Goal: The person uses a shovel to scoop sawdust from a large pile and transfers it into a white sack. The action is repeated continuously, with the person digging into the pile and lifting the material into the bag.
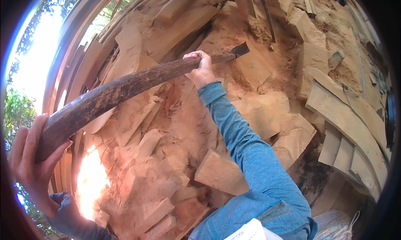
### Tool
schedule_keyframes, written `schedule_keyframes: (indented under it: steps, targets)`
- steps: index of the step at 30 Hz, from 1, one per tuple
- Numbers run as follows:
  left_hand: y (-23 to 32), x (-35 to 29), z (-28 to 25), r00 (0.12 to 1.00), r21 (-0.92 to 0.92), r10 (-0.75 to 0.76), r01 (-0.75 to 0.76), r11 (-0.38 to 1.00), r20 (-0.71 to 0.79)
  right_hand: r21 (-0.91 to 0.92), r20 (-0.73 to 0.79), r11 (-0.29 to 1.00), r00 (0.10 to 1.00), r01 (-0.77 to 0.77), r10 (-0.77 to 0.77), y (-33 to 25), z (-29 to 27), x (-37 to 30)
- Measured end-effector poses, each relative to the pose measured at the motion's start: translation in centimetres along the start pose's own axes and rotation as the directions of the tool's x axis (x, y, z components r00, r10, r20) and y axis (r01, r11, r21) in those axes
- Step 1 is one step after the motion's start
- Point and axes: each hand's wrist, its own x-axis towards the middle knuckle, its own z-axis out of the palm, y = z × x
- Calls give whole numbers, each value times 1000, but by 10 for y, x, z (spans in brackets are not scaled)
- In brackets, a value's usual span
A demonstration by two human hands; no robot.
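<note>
Both hands are clamped on a long dark wooden tool handle (121, 87); the left hand (31, 160) wraps its near butt end at the lower left, while the right hand (201, 68) — on a blue-sleeved arm stretched forward — grips it far up, just behind the dark metal blade (240, 50); the blade rests against a heap of pale offcut wood slabs (217, 171) and reddish sawdust (184, 119); curved planks (346, 119) lie to the right.
</note>
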Motion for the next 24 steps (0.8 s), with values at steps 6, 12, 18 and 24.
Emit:
schedule_keyframes:
  steps: [6,12,18,24]
  targets:
    - [6,-53,28,1000,-6,6,-6,1000,-6,82,-12,997,1000,10,-9,10,-38,5]
    - [10,-61,61,990,-51,-130,133,990,55,-81,-71,997,997,-18,12,17,-43,29]
    - [24,-106,83,937,-104,-318,334,937,146,-357,-94,934,995,-6,-29,15,-72,44]
    - [227,-182,160,722,-319,-592,690,650,357,-768,-284,624,950,-144,-130,-52,-171,25]
